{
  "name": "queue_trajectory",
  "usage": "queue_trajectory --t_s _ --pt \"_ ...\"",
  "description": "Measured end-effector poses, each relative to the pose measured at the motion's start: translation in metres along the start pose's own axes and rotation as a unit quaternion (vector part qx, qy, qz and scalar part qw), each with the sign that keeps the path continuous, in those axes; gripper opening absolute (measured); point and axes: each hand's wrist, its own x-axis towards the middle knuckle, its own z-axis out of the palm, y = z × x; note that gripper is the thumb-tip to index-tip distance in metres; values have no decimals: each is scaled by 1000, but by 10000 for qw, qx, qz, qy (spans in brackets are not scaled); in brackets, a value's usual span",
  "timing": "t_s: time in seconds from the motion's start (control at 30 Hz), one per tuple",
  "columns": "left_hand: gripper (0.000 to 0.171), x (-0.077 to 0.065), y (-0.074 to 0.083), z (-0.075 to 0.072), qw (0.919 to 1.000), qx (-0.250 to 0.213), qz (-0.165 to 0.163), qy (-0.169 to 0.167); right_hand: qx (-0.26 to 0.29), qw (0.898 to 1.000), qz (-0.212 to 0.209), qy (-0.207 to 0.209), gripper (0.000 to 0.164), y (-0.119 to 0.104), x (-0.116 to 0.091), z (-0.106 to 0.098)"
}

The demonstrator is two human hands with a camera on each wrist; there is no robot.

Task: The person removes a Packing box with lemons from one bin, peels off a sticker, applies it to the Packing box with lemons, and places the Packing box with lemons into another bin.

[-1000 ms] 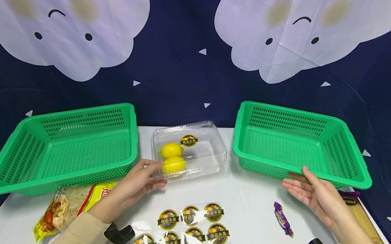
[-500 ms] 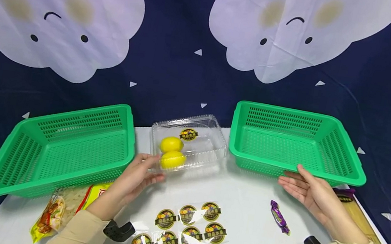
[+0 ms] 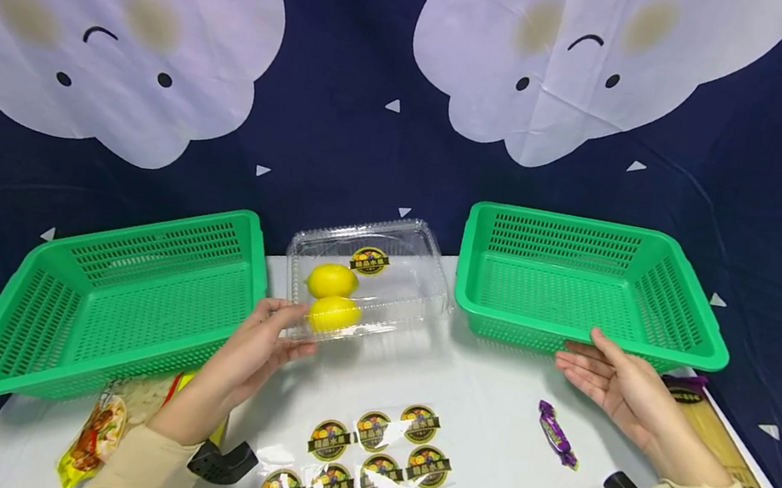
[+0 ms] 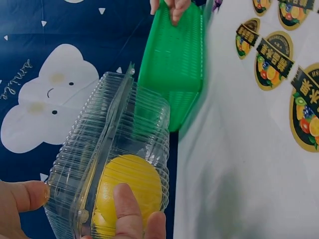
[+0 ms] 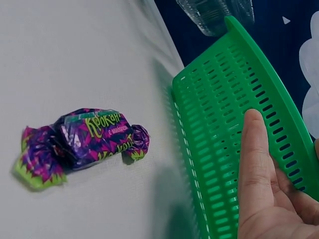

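My left hand (image 3: 254,350) grips the left end of a clear plastic clamshell box (image 4: 124,107), thumb on one side and fingers on the other. Two yellow lemons (image 3: 332,281) lie inside at the held end, and a round fruit label (image 3: 369,261) shows on the lid. The box is raised and tilted. On the right, my right hand (image 3: 620,388) holds the front rim of a green basket (image 3: 501,319), its thumb at the rim and its fingers along the slotted outer wall. A purple-wrapped candy (image 5: 97,137) lies on the table near this hand.
A second green basket (image 3: 22,379) stands at the left, partly over a yellow food packet (image 3: 98,428). A sheet of round labels (image 3: 358,463) lies at the front middle. A long yellowish packet (image 3: 717,445) runs along the table's right edge. Behind hangs a dark blue cloud-print cloth (image 3: 343,60).
My left hand has raised the clamshell box and shifted it slightly left and back, tilting it, with the lemons inside. My right hand stays at the right basket's rim.
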Motion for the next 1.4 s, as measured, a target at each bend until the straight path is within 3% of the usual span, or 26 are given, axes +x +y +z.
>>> queue_trajectory --t_s 0.37,0.5,0.63,1.13,1.4 --pt "38 -5 27 -1 9998 -2 164 -63 221 9997 -46 0 35 1 0 0" --pt "35 2 39 3 9994 -65 308 -152 268 9996 -64 -67 37 1 0 0" --pt "44 12 50 10 9992 -98 316 -244 382 9991 -71 -172 39 0 -1 -1" --pt "49 47 80 59 9989 -10 105 -465 384 9990 -10 -225 40 0 0 1" --pt "43 70 88 95 9961 164 168 -850 194 9998 -2 -62 36 0 0 1"
